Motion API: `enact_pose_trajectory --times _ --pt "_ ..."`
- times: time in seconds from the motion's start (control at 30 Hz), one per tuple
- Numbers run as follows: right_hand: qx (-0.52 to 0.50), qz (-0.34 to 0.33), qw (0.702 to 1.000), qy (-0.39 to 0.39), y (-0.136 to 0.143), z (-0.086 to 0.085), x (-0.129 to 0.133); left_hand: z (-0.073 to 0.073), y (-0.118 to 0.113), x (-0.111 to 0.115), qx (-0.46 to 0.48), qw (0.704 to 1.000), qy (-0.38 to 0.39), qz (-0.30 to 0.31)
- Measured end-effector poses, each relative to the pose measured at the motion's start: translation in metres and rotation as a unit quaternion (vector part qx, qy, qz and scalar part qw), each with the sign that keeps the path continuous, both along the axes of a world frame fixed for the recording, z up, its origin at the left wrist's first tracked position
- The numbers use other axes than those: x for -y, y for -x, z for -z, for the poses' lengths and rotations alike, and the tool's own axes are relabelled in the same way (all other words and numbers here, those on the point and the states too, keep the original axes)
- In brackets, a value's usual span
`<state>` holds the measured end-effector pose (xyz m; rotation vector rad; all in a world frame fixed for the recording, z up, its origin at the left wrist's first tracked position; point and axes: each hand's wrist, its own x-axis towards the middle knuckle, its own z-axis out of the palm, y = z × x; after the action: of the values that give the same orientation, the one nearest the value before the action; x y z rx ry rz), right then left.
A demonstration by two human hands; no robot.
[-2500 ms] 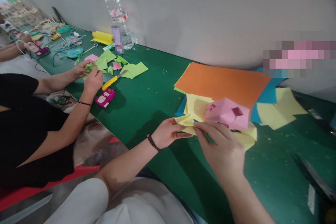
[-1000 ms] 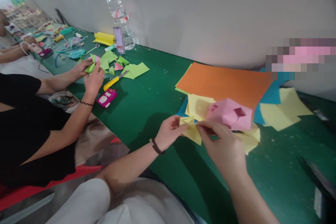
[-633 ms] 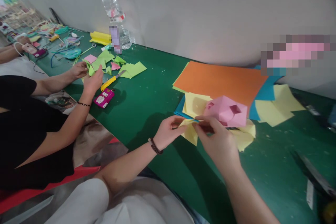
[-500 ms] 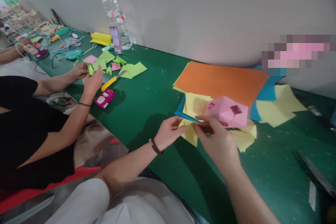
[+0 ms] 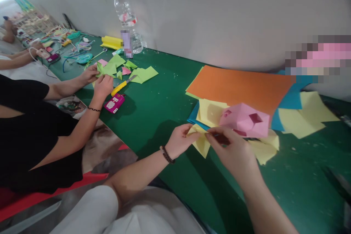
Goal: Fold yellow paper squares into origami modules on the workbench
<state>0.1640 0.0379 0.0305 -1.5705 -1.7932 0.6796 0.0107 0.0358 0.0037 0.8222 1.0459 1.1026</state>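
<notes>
A piece of folded yellow paper [image 5: 202, 147] is pinched between my two hands above the green table [image 5: 164, 106]. My left hand [image 5: 181, 140], a beaded bracelet at its wrist, grips the paper's left side between thumb and fingers. At its right corner the thumb and fingertips of my right hand [image 5: 233, 146] close on it. Just beyond my hands sits a pink folded-paper shape [image 5: 246, 119] with diamond-shaped openings. Yellow sheets [image 5: 211, 111] lie over blue paper [image 5: 193, 114] behind the piece I hold. More yellow paper [image 5: 263, 150] lies partly hidden beside my right hand.
Orange sheets [image 5: 238, 84] and yellow sheets [image 5: 304, 115] lie along the wall. On the left, another person's hands [image 5: 103, 86] hold green paper, near a yellow utility knife [image 5: 120, 87] with its blade out, a purple box [image 5: 115, 103] and a plastic bottle [image 5: 127, 22].
The view has shifted slightly, so everything sits a little further right and lower. My hands keep hold of the yellow paper. The other person's hands have moved slightly apart on the green paper.
</notes>
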Motion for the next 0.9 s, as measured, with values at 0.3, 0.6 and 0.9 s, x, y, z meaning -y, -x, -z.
enact_pose_trajectory --times 0.3,0.6,0.9 --pt "-0.017 -0.003 1.000 0.008 0.000 -0.003 0.000 0.000 0.000 0.001 -0.013 1.000 -0.012 0.007" --pt "-0.033 0.004 0.999 0.018 0.001 -0.002 0.001 -0.001 0.000 0.001 -0.015 1.000 -0.010 0.006" --pt "-0.043 0.020 0.998 0.041 -0.002 -0.011 0.001 0.007 0.003 -0.002 0.113 0.987 0.117 0.018"
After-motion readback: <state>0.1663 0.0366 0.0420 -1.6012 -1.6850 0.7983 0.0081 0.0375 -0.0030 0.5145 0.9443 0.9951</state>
